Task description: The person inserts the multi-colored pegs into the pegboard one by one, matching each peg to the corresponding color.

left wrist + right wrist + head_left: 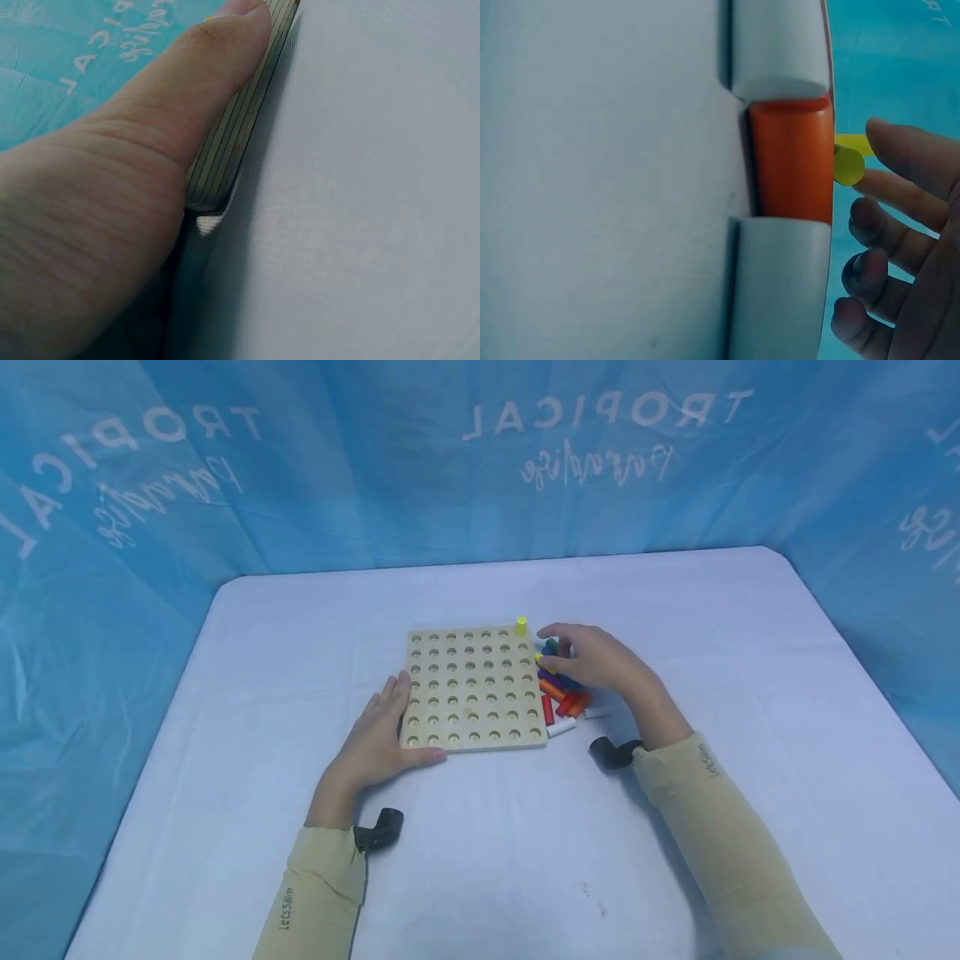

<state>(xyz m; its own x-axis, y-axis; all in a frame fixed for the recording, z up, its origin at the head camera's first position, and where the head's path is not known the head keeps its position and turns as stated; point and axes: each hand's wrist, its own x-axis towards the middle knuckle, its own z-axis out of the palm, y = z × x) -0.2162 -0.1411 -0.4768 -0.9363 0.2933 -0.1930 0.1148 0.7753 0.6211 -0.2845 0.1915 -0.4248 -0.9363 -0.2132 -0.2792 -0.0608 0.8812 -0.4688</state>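
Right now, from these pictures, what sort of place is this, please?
Probably a curtained-off tabletop filming or play spot, though the wider room is not shown. Blue curtains with mirrored lettering hang around a white table, where a pegboard and coloured pegs lie.

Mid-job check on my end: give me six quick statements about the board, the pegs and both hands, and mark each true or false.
1. A yellow peg stands upright at the far right corner of the board. True.
2. The loose pegs lie left of the board. False: they lie to its right.
3. The left hand is at the board's near left corner. True.
4. The right hand lies flat on the board's middle. False: it is over the loose pegs.
5. White pegs lie at the near end of the pile. True.
6. Every hole in the board is filled. False: only the far right corner hole holds a peg.
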